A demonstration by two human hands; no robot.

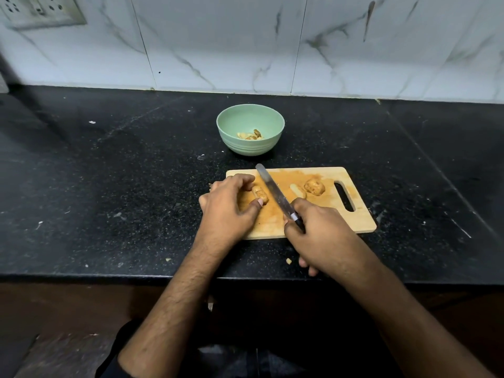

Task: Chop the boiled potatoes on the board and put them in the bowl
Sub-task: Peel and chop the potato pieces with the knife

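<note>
At the far left, up on the white marble-patterned wall, a switch plate point(41, 10) sits in the corner. Below it runs the black speckled tabletop point(109, 186), dotted with a few pale crumbs.

Toward the middle, a pale green bowl point(250, 128) stands upright on the tabletop, just behind the board and apart from it. A few cut potato pieces point(251, 135) lie at its bottom.

In front of the bowl lies the wooden chopping board point(354, 222), its surface stained orange-yellow, its handle slot at the right end. The left hand point(227, 205) rests over the board's left part, fingers curled down around a piece of boiled potato point(260, 195), with the thumb tip pressing the piece's near end.

Just right of that piece, the knife point(274, 190) slants across the board, its tip pointing away toward the bowl and its blade close beside the held potato; whether the edge touches the piece cannot be told. The right hand point(319, 233) grips the knife's dark handle, fingers wrapped tightly around it.

Further right on the board lie a slim pale potato strip point(297, 190) and, just beside it, a rounder potato chunk point(314, 187), both free of the hands.
</note>
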